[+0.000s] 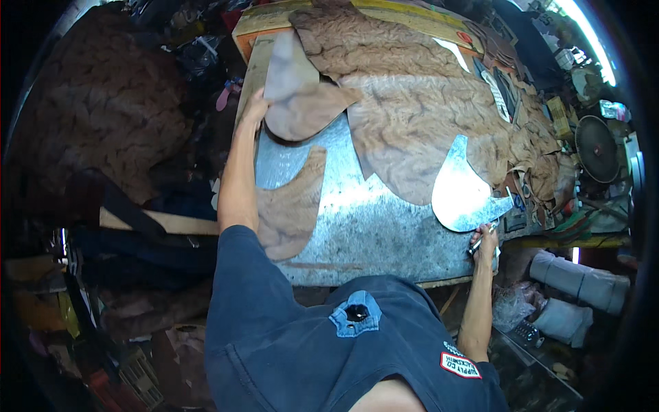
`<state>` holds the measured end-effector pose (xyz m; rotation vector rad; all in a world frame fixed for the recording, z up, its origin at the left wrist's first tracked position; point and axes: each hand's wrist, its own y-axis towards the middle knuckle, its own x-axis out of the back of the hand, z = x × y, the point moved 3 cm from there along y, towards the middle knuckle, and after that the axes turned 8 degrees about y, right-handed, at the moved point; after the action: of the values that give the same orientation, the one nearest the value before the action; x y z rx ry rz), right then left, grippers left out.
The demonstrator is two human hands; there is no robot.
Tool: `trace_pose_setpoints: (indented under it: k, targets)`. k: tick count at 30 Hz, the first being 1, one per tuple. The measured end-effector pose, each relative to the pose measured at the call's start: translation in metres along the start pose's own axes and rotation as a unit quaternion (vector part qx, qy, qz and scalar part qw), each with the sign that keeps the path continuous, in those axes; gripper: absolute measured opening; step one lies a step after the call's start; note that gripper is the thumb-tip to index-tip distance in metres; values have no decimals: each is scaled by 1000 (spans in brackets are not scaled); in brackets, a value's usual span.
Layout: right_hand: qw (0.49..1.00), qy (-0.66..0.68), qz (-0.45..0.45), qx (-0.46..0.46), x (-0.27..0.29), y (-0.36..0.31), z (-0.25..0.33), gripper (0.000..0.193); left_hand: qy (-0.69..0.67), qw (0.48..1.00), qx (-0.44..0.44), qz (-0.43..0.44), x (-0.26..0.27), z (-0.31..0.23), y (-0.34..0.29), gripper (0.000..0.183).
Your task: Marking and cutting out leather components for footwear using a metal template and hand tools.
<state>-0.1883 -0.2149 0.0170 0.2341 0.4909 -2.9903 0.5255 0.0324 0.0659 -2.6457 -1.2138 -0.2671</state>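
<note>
while left hand [257, 110] pinches brown curved leathery piece [309, 115], upper left of frame, right hand [487, 240] clasps slim dark tool [474, 248] by curved silver metal template [461, 189]; probably marking-out stage, next needs template steady imo

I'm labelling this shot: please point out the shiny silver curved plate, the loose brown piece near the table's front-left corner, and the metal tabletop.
Silver curved plate [458, 192]: head view, middle of its broad face.
Brown piece [294, 221]: head view, its wide body.
Metal tabletop [374, 237]: head view, bare surface.
</note>
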Motion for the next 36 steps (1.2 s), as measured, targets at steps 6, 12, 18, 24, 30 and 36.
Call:
trace_pose_setpoints:
  k: [6,12,18,24,30,36]
  targets:
    - [998,-25,-52,-2,23,-6,2,16,139,986,66,-62,-19,81,50,56]
    - [998,-18,-61,-22,36,-9,4,20,466,882,4,-66,-44,53,51,41]
    - [985,-113,-129,-6,25,5,-17,21,404,906,-80,96,-127,-7,42,45]
    - [977,-178,-118,24,-30,-16,30,51,317,929,-141,127,-84,-6,65,47]
    - [944,-223,-236,61,37,41,43,48,269,957,-80,69,-34,-6,69,50]
    - [840,-535,-81,38,41,132,84,35,240,970,31,-31,14,-23,31,53]
